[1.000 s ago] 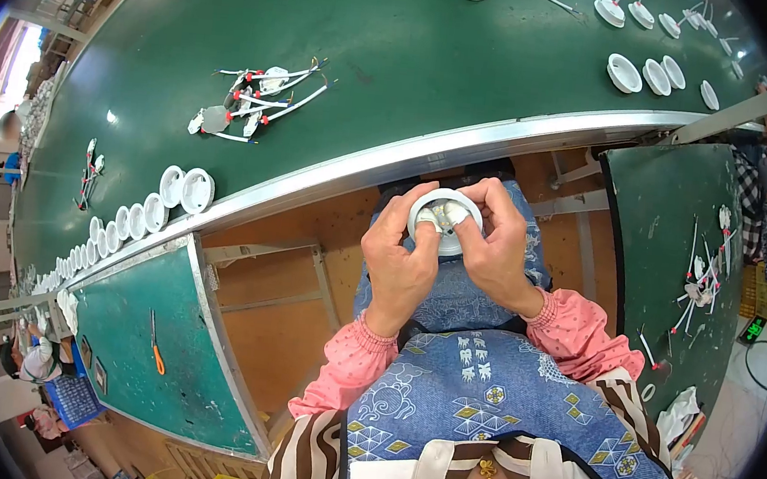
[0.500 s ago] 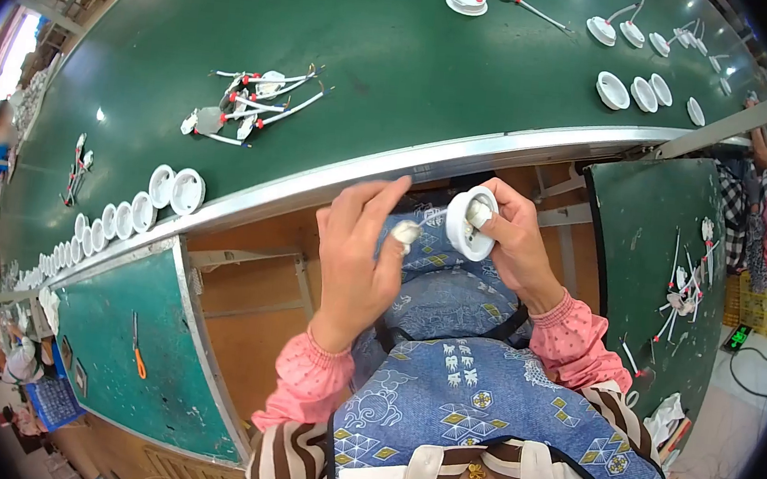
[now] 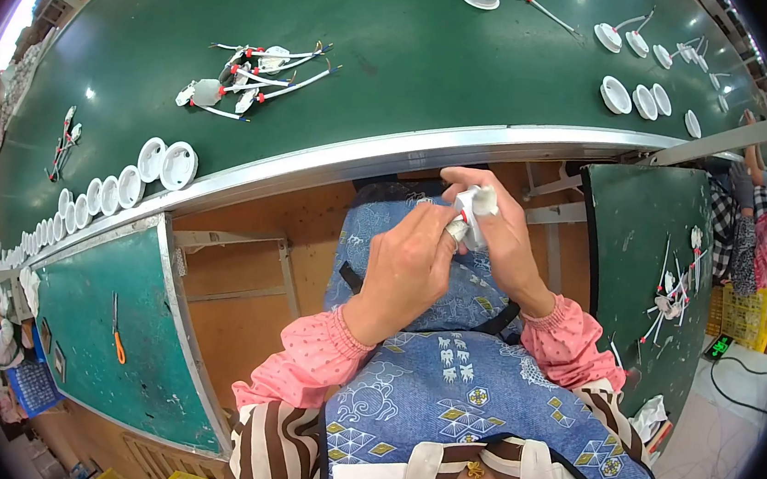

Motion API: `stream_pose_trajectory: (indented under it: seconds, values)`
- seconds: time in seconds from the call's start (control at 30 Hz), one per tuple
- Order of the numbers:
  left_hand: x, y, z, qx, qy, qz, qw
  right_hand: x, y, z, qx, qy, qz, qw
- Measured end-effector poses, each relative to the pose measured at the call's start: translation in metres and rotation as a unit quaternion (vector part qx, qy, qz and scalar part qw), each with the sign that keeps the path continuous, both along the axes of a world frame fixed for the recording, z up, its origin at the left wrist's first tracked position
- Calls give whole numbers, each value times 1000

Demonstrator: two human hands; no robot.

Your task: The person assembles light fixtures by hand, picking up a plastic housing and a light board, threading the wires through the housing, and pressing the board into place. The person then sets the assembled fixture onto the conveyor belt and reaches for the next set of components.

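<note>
Over my lap, my right hand [image 3: 505, 244] grips a small white round plastic housing [image 3: 473, 237], now tilted nearly edge-on. A white covering wraps the right thumb tip. My left hand [image 3: 407, 258] is closed against the housing's left side, thumb and fingers pinched at a red sleeve [image 3: 463, 217] on a white cable. Most of that cable is hidden behind the fingers. The left thumb also carries a white wrap. What sits inside the housing cannot be made out from this angle.
Across the metal table edge lies a pile of white cables with red sleeves [image 3: 256, 79]. White cups [image 3: 179, 166] line the table edge at left; more cups [image 3: 615, 95] stand at right. Orange-handled scissors [image 3: 119, 334] lie on the left side table. Cabled parts [image 3: 671, 290] lie at right.
My left hand has moved right and closed in at the housing, from fingers spread apart. The housing has turned from showing its open face to nearly edge-on.
</note>
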State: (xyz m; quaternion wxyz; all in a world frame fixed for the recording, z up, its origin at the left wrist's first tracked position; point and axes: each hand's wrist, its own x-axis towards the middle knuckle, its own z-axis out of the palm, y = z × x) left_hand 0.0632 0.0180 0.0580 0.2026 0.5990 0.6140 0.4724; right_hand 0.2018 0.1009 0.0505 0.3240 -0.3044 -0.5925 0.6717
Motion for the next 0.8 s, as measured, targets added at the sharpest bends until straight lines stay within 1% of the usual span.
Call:
stream_pose_trajectory:
  seconds: [0.07, 0.13, 0.17, 0.27, 0.4, 0.47, 0.57, 0.67, 0.77, 0.8]
  values:
    - [-5, -2, -4, 16, 90, 22, 996, -3, 0, -6, 23, -27, 6, 999]
    - [-15, -2, -8, 35, 112, 4, 993, -5, -2, -15, 50, -37, 15, 998]
    - [-21, -2, -11, 43, 121, -4, 992, -8, -5, -20, 51, -21, 10, 998]
    - [-36, 3, -19, 43, 50, -50, 997, -5, -12, -9, -60, -59, 43, 996]
    - [-40, 1, -32, 57, 4, -74, 996, -4, -16, -12, -47, -63, 45, 996]
    - [-38, 0, -31, 61, 28, -66, 996, -2, -16, -9, -50, -65, 49, 995]
    - [-29, -13, -24, 42, 57, -50, 996, -4, -2, -27, 21, -69, 48, 996]
    - [-27, -20, -23, 22, 76, -42, 996, -4, -1, -28, 35, -94, 72, 992]
    - [-29, -23, -25, 31, 88, -32, 995, -6, -5, -24, -48, -68, 84, 993]
    - [-29, -22, -25, 42, 91, -30, 995, -7, -5, -25, -52, -50, 84, 994]
